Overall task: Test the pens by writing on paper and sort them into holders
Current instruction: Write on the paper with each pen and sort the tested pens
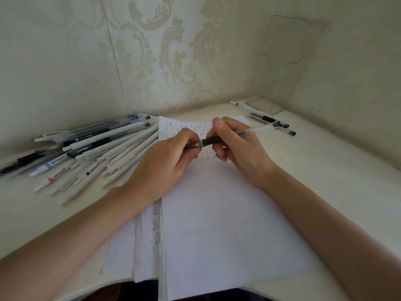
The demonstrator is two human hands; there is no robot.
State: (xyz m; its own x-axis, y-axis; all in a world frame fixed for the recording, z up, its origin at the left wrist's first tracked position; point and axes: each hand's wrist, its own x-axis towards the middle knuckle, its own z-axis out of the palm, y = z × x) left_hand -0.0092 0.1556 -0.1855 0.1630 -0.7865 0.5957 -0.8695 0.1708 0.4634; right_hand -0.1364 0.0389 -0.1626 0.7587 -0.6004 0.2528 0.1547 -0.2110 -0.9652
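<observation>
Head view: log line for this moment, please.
left hand: pinches clear pen front end | right hand: holds its barrel | paper: beneath, top rows written | pen pile: left of paper

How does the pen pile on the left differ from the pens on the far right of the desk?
The left pile holds many pens; the right group only a few. The left pile overlaps in a loose fan beside the paper; the right group lies almost parallel, close to a clear stand. Both lie flat on the desk.
</observation>
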